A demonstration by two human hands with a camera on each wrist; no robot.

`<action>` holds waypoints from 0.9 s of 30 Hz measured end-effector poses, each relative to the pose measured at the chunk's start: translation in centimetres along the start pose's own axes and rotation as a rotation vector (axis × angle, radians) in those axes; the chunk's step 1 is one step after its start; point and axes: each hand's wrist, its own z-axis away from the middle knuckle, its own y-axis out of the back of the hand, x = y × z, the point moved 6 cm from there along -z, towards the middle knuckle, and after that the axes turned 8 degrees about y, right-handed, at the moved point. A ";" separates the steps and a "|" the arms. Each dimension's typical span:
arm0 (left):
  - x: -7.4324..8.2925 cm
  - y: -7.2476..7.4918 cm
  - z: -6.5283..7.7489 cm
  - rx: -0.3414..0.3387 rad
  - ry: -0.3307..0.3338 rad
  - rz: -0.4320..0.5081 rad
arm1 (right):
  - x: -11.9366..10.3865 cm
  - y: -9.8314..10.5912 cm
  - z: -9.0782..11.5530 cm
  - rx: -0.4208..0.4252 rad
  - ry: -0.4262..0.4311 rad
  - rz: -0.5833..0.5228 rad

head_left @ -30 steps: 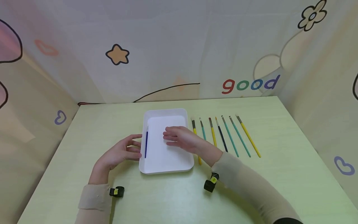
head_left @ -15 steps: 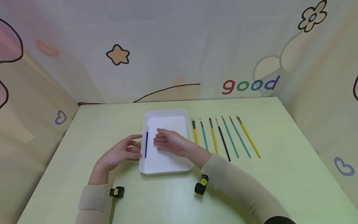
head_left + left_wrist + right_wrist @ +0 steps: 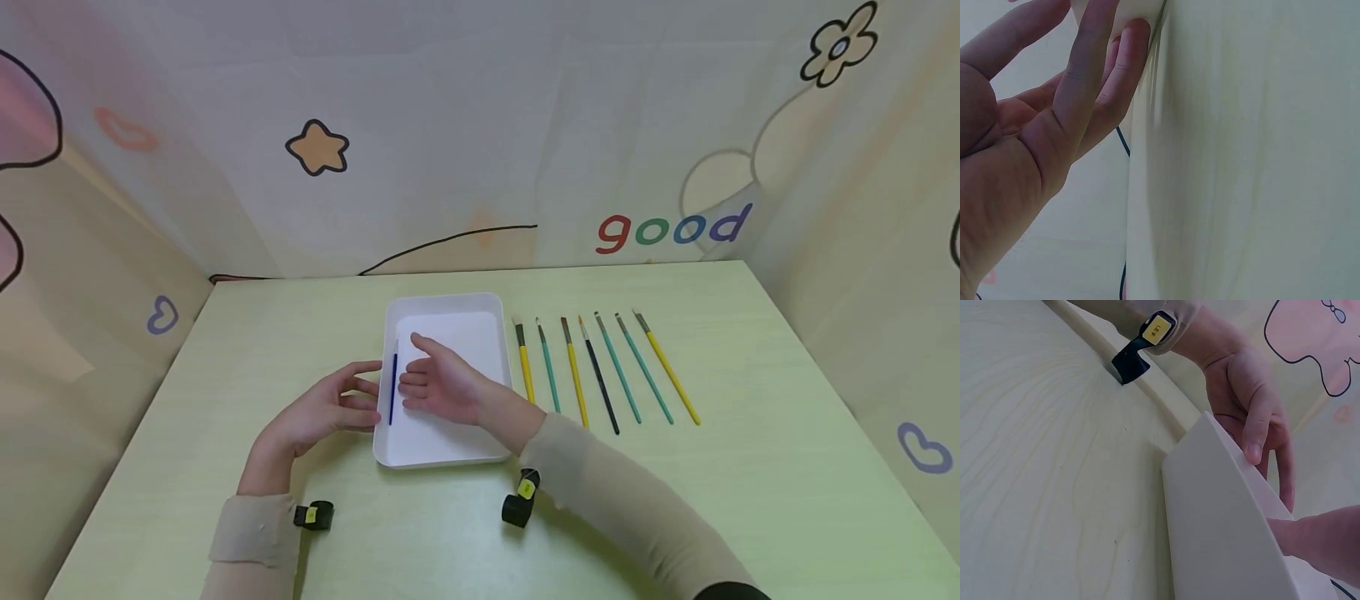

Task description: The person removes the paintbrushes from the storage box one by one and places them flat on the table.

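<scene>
A white rectangular tray [image 3: 450, 312] lies on the table, with one thin dark-blue paintbrush [image 3: 393, 387] along its left inner side. My left hand [image 3: 322, 408] rests its spread fingertips against the tray's left wall; the left wrist view shows those fingers [image 3: 1129, 69] lightly bent at the white side. Over the tray hovers my right hand [image 3: 442, 383], its thumb raised and its fingers stretched toward the blue paintbrush, nothing in it. In the right wrist view only part of the right hand [image 3: 1329, 540] shows, reaching past the tray's near wall [image 3: 1216, 519].
Right of the tray, several paintbrushes lie in a row, bristles away from me, among them a yellow one [image 3: 573, 371], a black one [image 3: 600, 379] and a teal one [image 3: 618, 371]. A printed curtain [image 3: 450, 167] hangs behind the table [image 3: 750, 500].
My right hand has moved left across the tray toward the blue paintbrush, its palm turning more into view and its thumb lifting. The left hand and tray have stayed put.
</scene>
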 end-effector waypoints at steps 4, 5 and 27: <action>0.0 -0.1 0.1 0.001 0.004 -0.005 | 0.2 -0.2 -0.3 0.005 0.004 -0.001; 0.1 -0.1 0.1 0.000 0.003 -0.006 | 0.2 -0.2 -0.3 0.005 0.005 0.005; 0.2 -0.2 0.1 -0.007 -0.001 -0.019 | 0.7 0.9 -1.5 0.199 0.036 0.028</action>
